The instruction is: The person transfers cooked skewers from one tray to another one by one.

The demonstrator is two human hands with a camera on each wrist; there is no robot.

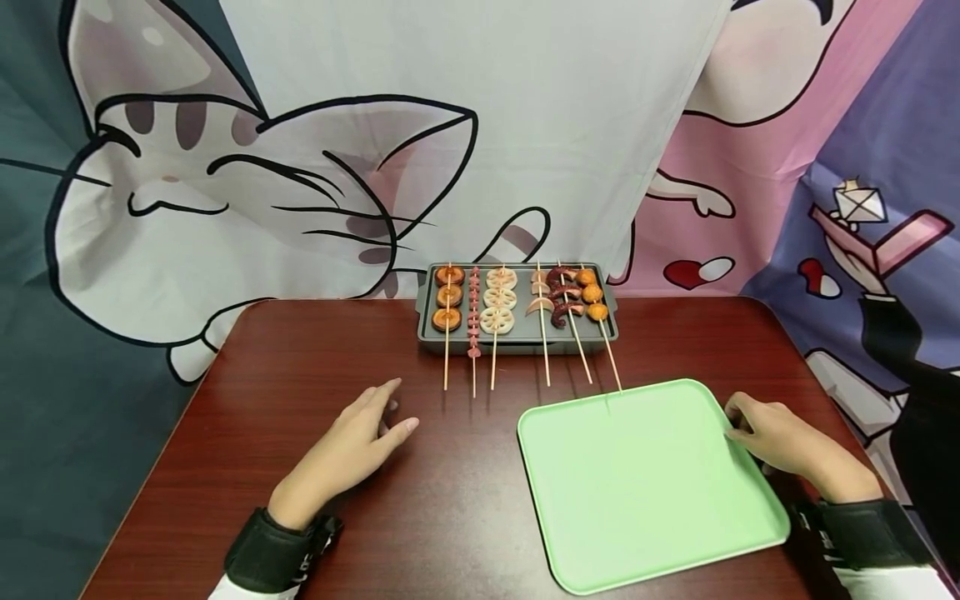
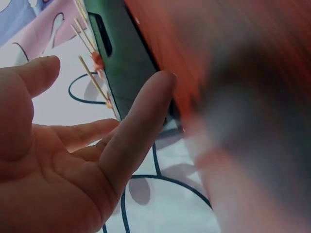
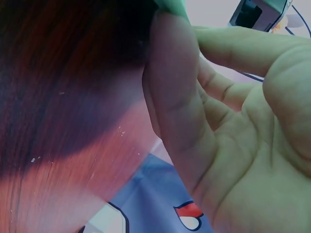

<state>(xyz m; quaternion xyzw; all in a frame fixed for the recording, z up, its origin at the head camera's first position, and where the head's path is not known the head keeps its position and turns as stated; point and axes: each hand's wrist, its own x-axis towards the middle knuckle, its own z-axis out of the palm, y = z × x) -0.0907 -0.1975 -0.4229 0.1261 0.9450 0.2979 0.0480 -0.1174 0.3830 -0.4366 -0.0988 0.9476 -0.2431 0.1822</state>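
Right hand (image 1: 780, 437) grip curled on green tray (image 1: 645, 483) edge; left hand (image 1: 352, 450) grip released, rested on table (image 1: 300, 375), skewers (image 1: 495, 321) beyond it

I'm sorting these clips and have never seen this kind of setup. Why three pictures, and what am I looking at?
No machine here: a person wears three cameras. The wide picture comes from the head and looks down at a dark red table. The two close-ups come from the wrists, so each shows mostly its own palm, blurred.

At the table's far edge stands a dark grill tray with six food skewers, their sticks pointing toward the person. Nearer lies an empty green tray.

The left hand rests on the table with relaxed fingers and holds nothing. The right hand touches the green tray's right edge; whether it actually grips it is hard to tell.
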